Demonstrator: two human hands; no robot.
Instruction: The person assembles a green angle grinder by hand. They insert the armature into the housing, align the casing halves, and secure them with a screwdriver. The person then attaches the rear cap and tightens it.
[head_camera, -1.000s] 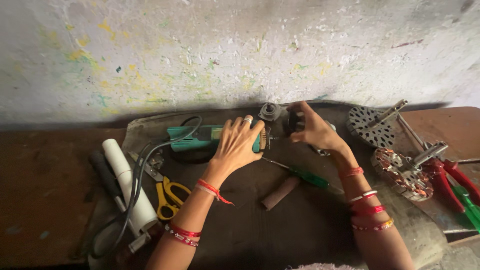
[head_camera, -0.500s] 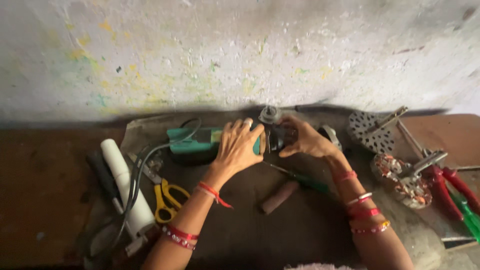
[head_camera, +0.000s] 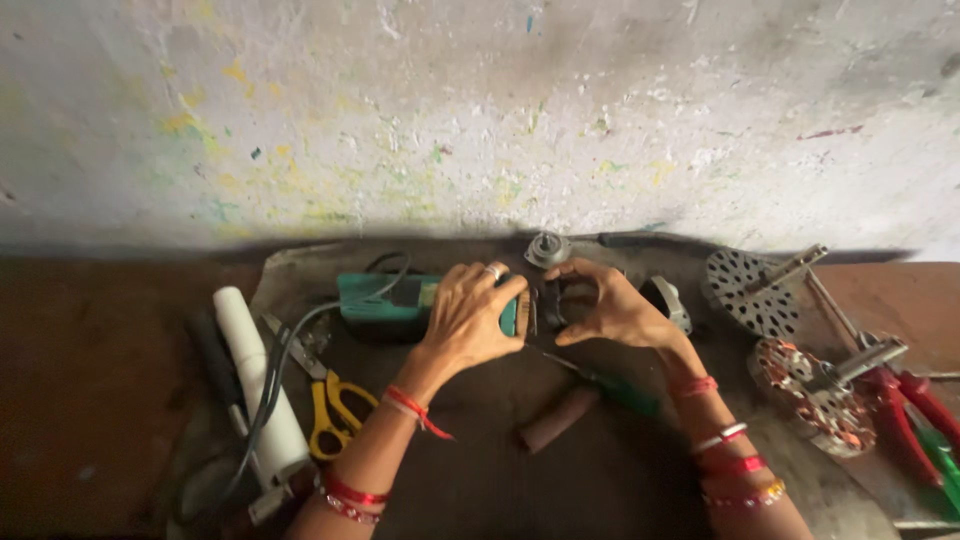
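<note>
The left hand (head_camera: 470, 315) lies with fingers spread over a green, boxy power tool (head_camera: 385, 300) at the mat's far side; the right hand (head_camera: 610, 310) cups its dark metal head (head_camera: 560, 300). Nearby lie yellow-handled scissors (head_camera: 335, 405), a white tube (head_camera: 260, 385), a brown cylinder (head_camera: 557, 418) and two perforated metal discs (head_camera: 745, 292).

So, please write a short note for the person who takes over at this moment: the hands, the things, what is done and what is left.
Left hand: flat on the green power tool body, pinning it to the dark mat.
Right hand: fingers curled around the dark round part at the tool's front end.
Nearby: green-handled screwdriver and brown cylinder below the hands, yellow scissors at left.
Done: tool steadied, part in grip.
Left: whether the part is seated cannot be told; check it.
</note>
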